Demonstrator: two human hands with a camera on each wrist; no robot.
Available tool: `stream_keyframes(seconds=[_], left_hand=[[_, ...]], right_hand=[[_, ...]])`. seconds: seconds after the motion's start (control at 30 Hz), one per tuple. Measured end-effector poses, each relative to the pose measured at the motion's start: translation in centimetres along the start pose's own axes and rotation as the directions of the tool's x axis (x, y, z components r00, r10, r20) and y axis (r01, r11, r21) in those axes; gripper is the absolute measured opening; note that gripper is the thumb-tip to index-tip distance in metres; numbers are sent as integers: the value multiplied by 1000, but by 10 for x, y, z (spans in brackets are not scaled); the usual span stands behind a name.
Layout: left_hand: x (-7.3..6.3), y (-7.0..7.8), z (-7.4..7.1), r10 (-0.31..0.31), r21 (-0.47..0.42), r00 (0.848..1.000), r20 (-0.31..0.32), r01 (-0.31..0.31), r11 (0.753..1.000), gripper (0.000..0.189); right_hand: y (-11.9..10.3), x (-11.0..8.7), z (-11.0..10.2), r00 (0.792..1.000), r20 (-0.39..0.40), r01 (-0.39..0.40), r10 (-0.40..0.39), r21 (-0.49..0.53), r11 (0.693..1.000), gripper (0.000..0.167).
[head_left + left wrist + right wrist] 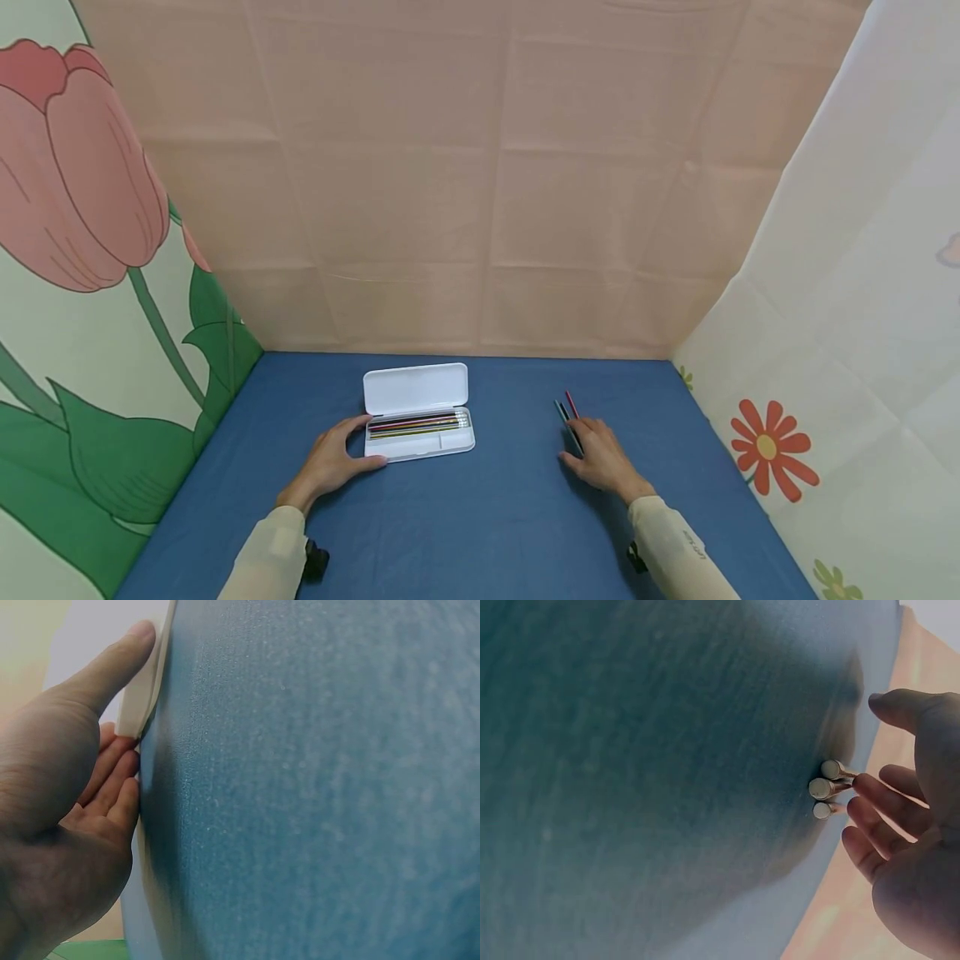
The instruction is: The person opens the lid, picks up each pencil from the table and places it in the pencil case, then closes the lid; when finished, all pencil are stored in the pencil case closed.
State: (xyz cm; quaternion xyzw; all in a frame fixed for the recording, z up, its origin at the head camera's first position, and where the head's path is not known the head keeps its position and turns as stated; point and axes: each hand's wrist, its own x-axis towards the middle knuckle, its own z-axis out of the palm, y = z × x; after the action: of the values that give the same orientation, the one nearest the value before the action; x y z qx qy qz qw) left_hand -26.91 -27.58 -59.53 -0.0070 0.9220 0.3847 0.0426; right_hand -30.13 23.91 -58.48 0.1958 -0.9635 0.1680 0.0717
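A white pencil case (pixel 420 454) lies on the blue cloth with its lid (pixel 416 389) raised at the back. Several coloured pencils (pixel 416 425) lie side by side inside it. My left hand (pixel 330 461) spans the case's left end, thumb at the near edge and fingers at the far side, holding it. To the right, my right hand (pixel 600 458) is over loose pencils (pixel 572 405), one red and others dark green. Three pale round pencil ends (pixel 821 788) show in the right wrist view, by the fingertips. The thumb stands apart from them.
Blue cloth (pixel 480 525) covers the table. A beige curtain (pixel 480 183) hangs behind the table's far edge. A tulip-printed panel (pixel 82 183) stands at the left, and a white flower-printed cloth (pixel 847 275) at the right.
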Motion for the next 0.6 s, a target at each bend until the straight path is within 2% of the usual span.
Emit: stream_keyframes(seconds=[0.2,0.6], left_hand=[[0,0,0,-2,0,1000,0,2,1000,107],[0,0,0,25,9,1000,-10,-25,1000,104]], right_hand=[[-1,0,1,1000,-3,-15,15,-2,1000,55],[-7,3,5,1000,-17,-6,6,33,999,33]])
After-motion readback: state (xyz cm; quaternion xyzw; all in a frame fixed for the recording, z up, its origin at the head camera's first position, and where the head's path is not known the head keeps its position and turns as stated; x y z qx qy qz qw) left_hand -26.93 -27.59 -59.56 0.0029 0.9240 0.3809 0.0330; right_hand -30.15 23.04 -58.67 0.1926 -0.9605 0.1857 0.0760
